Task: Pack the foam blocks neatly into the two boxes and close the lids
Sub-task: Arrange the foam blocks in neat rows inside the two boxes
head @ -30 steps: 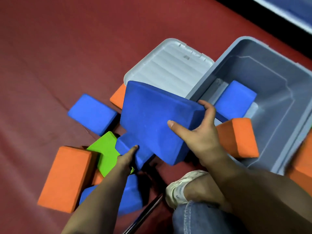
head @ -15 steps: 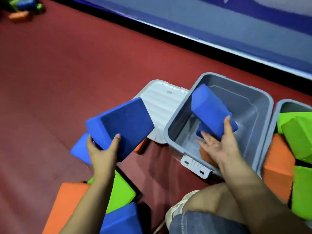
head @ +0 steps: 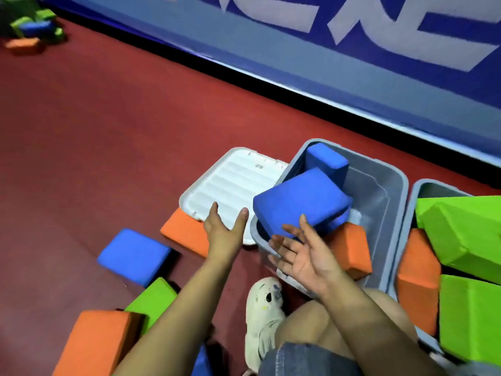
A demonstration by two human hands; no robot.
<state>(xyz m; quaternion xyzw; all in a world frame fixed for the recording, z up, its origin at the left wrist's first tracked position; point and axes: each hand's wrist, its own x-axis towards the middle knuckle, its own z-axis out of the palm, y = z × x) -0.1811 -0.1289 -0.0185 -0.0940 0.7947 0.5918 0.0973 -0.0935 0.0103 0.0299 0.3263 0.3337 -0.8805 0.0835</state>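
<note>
Blue block [head: 299, 202] lies tilted over box [head: 390, 185] rim; right hand [head: 303, 256] open, fingertips touching it. Left hand [head: 225, 229] open, empty, beside box.

Evenly lit indoor view from a head-worn wide-angle camera, colours vivid, edges softened.

Bright, diffuse light falls from above; the red floor [head: 108, 126] shows only faint, soft shadows, darkest in the narrow gaps under the foam blocks at near left. A thin pale streak of glare runs along the base of the blue wall banner [head: 352, 50] at far right. The white lid [head: 233, 185] is almost washed out, its ridges faint. Straight lines bow with lens distortion toward the frame edges. The small pile of blocks [head: 29, 31] at far left is smeared and out of focus. The right hand [head: 306, 256] is slightly motion-blurred at the fingers [head: 290, 232].
</note>
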